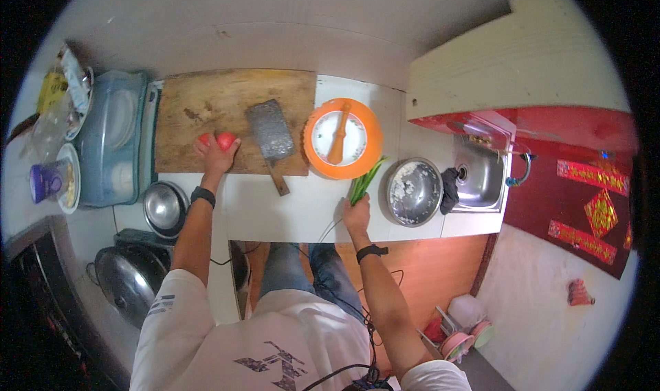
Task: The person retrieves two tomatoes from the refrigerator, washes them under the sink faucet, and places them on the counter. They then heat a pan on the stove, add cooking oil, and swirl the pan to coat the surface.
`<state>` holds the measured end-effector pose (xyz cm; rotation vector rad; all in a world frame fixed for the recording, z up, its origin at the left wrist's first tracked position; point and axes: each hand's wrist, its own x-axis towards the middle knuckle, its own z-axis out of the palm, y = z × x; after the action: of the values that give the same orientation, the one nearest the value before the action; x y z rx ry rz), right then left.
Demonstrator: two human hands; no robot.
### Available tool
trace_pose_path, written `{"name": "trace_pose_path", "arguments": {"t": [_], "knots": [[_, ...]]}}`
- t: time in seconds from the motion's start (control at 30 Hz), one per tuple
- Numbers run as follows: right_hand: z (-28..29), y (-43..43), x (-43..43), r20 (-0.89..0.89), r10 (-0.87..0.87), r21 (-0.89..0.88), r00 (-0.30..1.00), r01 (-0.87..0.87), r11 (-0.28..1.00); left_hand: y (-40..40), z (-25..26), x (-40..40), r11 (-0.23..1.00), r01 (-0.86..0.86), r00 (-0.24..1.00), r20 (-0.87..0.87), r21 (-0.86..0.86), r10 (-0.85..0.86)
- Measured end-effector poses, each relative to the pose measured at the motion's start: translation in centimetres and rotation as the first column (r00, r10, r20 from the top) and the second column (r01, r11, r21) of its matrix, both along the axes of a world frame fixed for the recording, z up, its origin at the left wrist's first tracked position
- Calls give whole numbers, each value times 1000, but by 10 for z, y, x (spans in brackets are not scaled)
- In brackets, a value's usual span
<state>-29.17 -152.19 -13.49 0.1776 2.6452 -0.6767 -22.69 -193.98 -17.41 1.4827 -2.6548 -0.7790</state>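
My left hand (pixel 216 158) is over the lower left of a wooden cutting board (pixel 206 97), its fingers around two red tomatoes (pixel 226 141). My right hand (pixel 357 213) grips a bunch of long green stalks (pixel 364 184), which look like scallions, at the counter's front. A cleaver (pixel 272 130) lies flat on the board, its wooden handle jutting past the front edge. Right of the board, an orange-rimmed plate or basin (pixel 375 138) has a white patterned middle, with a wooden pestle-like tool (pixel 337 141) lying across it. The stalk tips reach close to its rim.
A steel bowl (pixel 433 195) with white grains, likely rice, sits before a black cloth (pixel 449 190) and the sink (pixel 480 179). To the left are nested metal bowls (pixel 164 205), a blue translucent dish box (pixel 105 149) and a lidded wok (pixel 126 280). A cabinet (pixel 515 66) overhangs the right.
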Motion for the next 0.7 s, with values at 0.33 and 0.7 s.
{"name": "trace_pose_path", "arguments": {"t": [0.33, 0.7], "knots": [[45, -22, 63, -155, 188, -138, 970, -210, 968, -29, -47, 57, 942, -168, 755, -576, 291, 313], [135, -107, 68, 84, 394, -484, 915, -309, 819, 35, 83, 107, 807, -227, 718, -466, 545, 517]]}}
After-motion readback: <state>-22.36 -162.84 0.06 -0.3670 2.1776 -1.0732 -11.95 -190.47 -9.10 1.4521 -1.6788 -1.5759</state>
